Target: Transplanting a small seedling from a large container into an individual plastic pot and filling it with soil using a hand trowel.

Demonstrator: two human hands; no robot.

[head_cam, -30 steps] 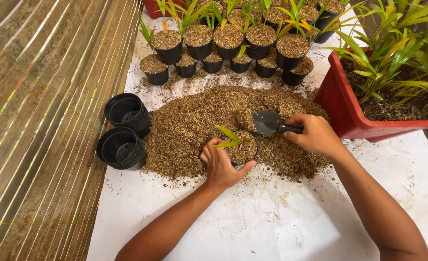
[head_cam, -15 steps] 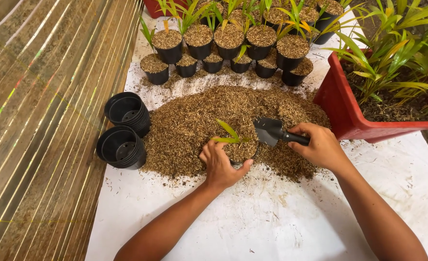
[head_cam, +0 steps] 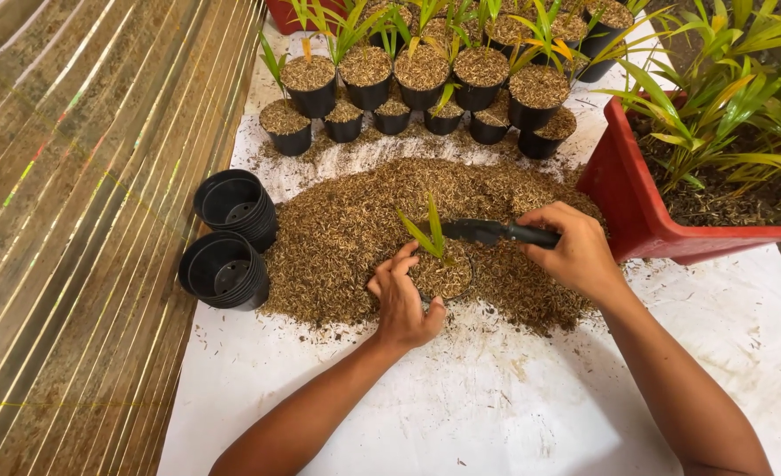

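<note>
The person's left hand (head_cam: pixel 403 300) is curled around the near side of a small black plastic pot (head_cam: pixel 443 278), fingers and thumb wrapped on its rim, the pot sunk in a wide heap of brown, husk-like potting mix (head_cam: pixel 346 234) spread on a white sheet (head_cam: pixel 514 414). The pot is filled to the top with the same mix, and a small green seedling with narrow leaves (head_cam: pixel 428 231) stands upright in it. The right hand (head_cam: pixel 575 251) is closed around the handle of a dark hand scoop (head_cam: pixel 492 232), whose blade points left, just above the pot beside the seedling. To the left of the heap lie two stacks of empty black nursery pots (head_cam: pixel 229 238) on their sides. Beyond the heap stands a cluster of filled black pots with young plants (head_cam: pixel 426 75). On the right sits a red plastic tub of green plants (head_cam: pixel 646 211), tipped toward the heap.
</note>
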